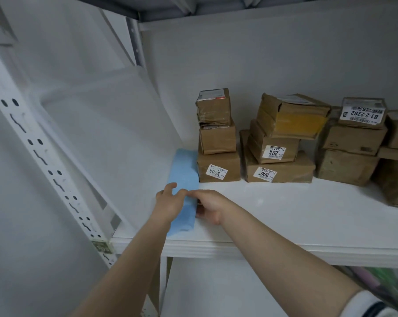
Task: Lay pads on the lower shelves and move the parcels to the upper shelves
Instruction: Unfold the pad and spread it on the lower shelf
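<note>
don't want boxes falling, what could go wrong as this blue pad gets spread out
1. The blue pad lies beside the three-box stack. With the left hand and right hand on it, spreading it rightward could nudge the stack and tip its top box.
2. The parcels cover the shelf there, so the pad may bunch against them rather than lie flat.
</note>
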